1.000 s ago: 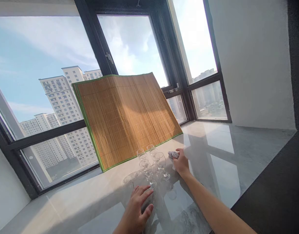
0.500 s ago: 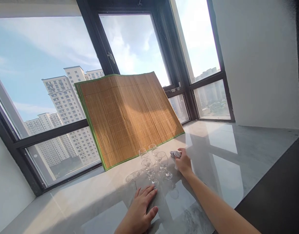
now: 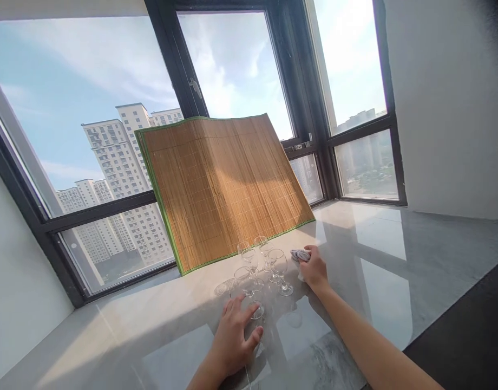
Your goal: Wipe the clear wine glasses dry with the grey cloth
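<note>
Several small clear stemmed glasses stand in a cluster on the glossy marbled ledge (image 3: pixel 184 325). The nearest glass (image 3: pixel 243 277) has its foot beside the fingers of my left hand (image 3: pixel 236 331). That hand is low over the ledge with its fingers apart, and I see nothing gripped in it. A bowl-up glass (image 3: pixel 278 264) stands at the right of the cluster, close to my right hand (image 3: pixel 314 270). My right hand is closed on a crumpled grey-white cloth (image 3: pixel 300 255), held just right of the glasses.
Behind the glasses a green-edged bamboo mat (image 3: pixel 228 189) leans against the dark window frame (image 3: pixel 111 210). A white wall (image 3: pixel 444 119) rises at the right. The ledge's edge (image 3: pixel 447 311) drops to a dark area at lower right.
My left hand has moved forward and its thumb is spread wider. The nearest glass appears slightly farther from the others. My view has shifted a little left; the right hand still holds the cloth.
</note>
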`<state>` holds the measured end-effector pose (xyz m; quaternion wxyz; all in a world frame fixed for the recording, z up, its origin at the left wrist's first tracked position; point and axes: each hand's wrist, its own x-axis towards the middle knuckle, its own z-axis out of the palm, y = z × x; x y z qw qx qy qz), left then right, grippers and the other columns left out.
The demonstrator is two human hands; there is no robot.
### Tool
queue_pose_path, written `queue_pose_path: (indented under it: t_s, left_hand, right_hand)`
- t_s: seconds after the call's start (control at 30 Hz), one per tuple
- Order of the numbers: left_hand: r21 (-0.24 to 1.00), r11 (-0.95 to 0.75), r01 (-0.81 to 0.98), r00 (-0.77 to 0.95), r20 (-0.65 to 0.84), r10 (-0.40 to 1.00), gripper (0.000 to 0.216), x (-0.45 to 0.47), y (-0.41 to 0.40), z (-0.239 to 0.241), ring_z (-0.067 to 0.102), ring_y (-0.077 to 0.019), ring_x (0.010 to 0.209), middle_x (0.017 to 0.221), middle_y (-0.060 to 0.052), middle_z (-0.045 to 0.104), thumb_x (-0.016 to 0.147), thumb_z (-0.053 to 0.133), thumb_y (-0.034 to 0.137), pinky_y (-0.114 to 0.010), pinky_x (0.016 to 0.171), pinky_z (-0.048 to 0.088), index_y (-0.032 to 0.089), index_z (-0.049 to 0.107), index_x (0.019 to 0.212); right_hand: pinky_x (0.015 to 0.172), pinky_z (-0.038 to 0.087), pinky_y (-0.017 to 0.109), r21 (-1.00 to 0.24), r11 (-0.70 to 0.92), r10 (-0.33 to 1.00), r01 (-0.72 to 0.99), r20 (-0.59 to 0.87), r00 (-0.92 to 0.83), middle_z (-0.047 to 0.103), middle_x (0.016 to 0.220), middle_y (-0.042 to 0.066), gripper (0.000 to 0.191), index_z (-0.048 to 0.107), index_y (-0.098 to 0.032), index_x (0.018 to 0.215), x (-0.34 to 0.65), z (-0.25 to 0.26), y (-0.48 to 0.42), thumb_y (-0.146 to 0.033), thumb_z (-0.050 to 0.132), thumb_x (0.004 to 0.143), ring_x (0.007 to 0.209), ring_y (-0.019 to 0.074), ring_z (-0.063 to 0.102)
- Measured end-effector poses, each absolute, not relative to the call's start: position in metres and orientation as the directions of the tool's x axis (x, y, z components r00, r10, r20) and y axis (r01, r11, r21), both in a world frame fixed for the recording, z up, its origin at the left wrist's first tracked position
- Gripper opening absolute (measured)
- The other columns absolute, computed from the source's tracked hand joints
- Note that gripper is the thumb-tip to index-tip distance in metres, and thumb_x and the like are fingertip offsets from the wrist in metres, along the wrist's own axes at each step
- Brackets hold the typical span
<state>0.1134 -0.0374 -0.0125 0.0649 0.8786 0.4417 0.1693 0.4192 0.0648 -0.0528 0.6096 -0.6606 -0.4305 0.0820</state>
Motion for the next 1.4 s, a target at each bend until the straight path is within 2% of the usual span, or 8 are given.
queue_pose_path:
  t_s: [0.13,0.3,0.6,0.73,0.87,1.07,1.27,1.4]
  left_hand:
    - [0.296,-0.605,0.739,0.601,0.115,0.791,0.058,0.113,-0.037,-0.013,0.035,-0.0312,0.142,0.151,-0.006,0.045,0.092,0.045,0.057,-0.058,0.121,0.013,0.036,0.044,0.146]
    - [0.241,-0.549,0.801,0.535,0.127,0.836,0.056,0.105,-0.03,-0.009,0.037,-0.0297,0.141,0.147,-0.006,0.052,0.093,0.041,0.055,-0.055,0.121,0.013,0.032,0.049,0.143]
    - [0.195,-0.1,0.976,0.073,0.144,0.987,0.058,0.022,0.022,-0.023,0.038,-0.031,0.141,0.149,-0.01,0.048,0.093,0.034,0.056,-0.058,0.118,0.016,0.025,0.055,0.138]
    - [0.166,0.096,0.981,-0.115,0.108,0.987,0.062,-0.019,0.038,-0.03,0.03,-0.0306,0.146,0.155,-0.015,0.039,0.094,0.032,0.054,-0.056,0.119,0.016,0.019,0.047,0.143]
    - [0.186,0.091,0.978,-0.117,0.132,0.984,0.06,-0.029,0.041,-0.029,0.027,-0.028,0.148,0.155,-0.016,0.038,0.094,0.033,0.054,-0.049,0.119,0.02,0.019,0.048,0.141]
    - [0.087,0.195,0.977,-0.21,0.222,0.952,0.053,-0.009,0.032,-0.014,0.053,-0.0315,0.124,0.133,-0.012,0.057,0.093,0.031,0.051,-0.047,0.105,0.038,0.024,0.06,0.128]
    - [0.06,0.112,0.992,-0.12,0.157,0.98,0.052,-0.004,0.028,-0.022,0.05,-0.0321,0.128,0.136,-0.014,0.056,0.094,0.029,0.05,-0.047,0.104,0.038,0.02,0.063,0.118]
    - [0.076,0.078,0.994,-0.09,0.162,0.983,0.052,-0.004,0.031,-0.026,0.042,-0.0295,0.137,0.146,-0.013,0.05,0.094,0.031,0.047,-0.046,0.111,0.032,0.018,0.058,0.127]
  right_hand:
    - [0.066,0.04,0.028,-0.882,0.11,0.677,0.458,0.404,0.615,0.066,0.09,0.007,0.034,0.051,-0.022,0.11,0.419,-0.051,0.062,-0.027,0.049,0.076,0.077,0.023,0.061]
    - [0.07,0.041,0.03,-0.88,0.084,0.674,0.467,0.395,0.624,0.066,0.09,0.008,0.036,0.053,-0.021,0.11,0.42,-0.05,0.06,-0.028,0.049,0.074,0.079,0.0242,0.061]
    - [0.067,0.04,0.028,-0.888,0.081,0.687,0.453,0.379,0.62,0.066,0.088,0.007,0.038,0.053,-0.021,0.11,0.419,-0.05,0.057,-0.028,0.05,0.072,0.075,0.0228,0.06]
    - [0.066,0.04,0.028,-0.884,0.083,0.704,0.459,0.378,0.601,0.066,0.089,0.007,0.038,0.052,-0.021,0.11,0.421,-0.052,0.057,-0.028,0.05,0.073,0.077,0.0232,0.061]
    - [0.066,0.04,0.028,-0.878,0.081,0.715,0.472,0.381,0.586,0.067,0.092,0.008,0.036,0.051,-0.022,0.111,0.421,-0.053,0.057,-0.028,0.05,0.075,0.079,0.0237,0.061]
    - [0.069,0.041,0.029,-0.875,0.097,0.704,0.474,0.397,0.589,0.067,0.091,0.009,0.035,0.052,-0.02,0.11,0.42,-0.051,0.058,-0.026,0.049,0.076,0.08,0.0241,0.061]
    - [0.07,0.042,0.03,-0.879,0.097,0.69,0.467,0.397,0.605,0.067,0.09,0.008,0.034,0.053,-0.021,0.109,0.419,-0.051,0.059,-0.026,0.049,0.075,0.08,0.0238,0.062]
    - [0.071,0.043,0.03,-0.874,0.1,0.689,0.476,0.405,0.6,0.067,0.09,0.007,0.034,0.052,-0.022,0.108,0.419,-0.052,0.06,-0.026,0.049,0.075,0.08,0.024,0.062]
